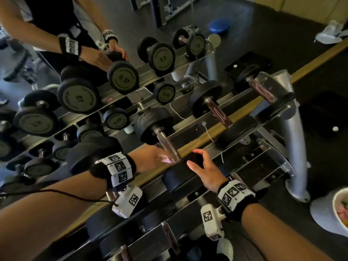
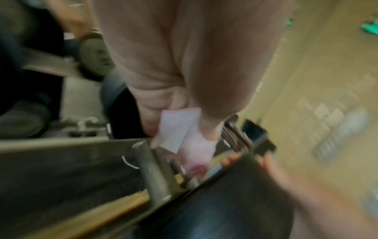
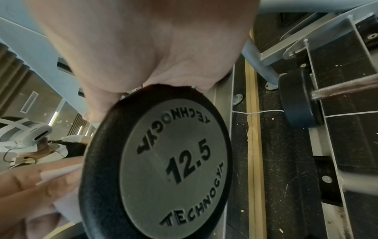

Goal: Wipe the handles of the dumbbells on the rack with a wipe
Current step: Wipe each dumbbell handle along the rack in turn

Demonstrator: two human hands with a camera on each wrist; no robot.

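Right hand [image 1: 208, 171]: seen nearest in the head view; laid over the near black end of the 12.5 dumbbell [image 3: 161, 165], with thumb and fingers spread round its rim, gripping it (the stamped face fills the right wrist view).

Left hand [image 1: 150, 157]: closed on a white wipe [image 2: 180, 129]; the wipe is pinched between thumb and fingers and is held against the near end of the handle [image 1: 167, 146].

Handle: a metal bar, tilted from the far black end down to the near end; the wiped part is partly hidden by the hand, so the extent of contact cannot be told.

Rack [image 1: 290, 113]: silver metal, with sloped rails; the 12.5 dumbbell is rested on its top row; two more dumbbells are set to the right on the same row, well apart from the hands.

Mirror [image 1: 113, 53]: placed just behind the rack; the dumbbells and both hands are reflected in it.

Lower rows: further dumbbells are seen below the wrists; their markings cannot be read.
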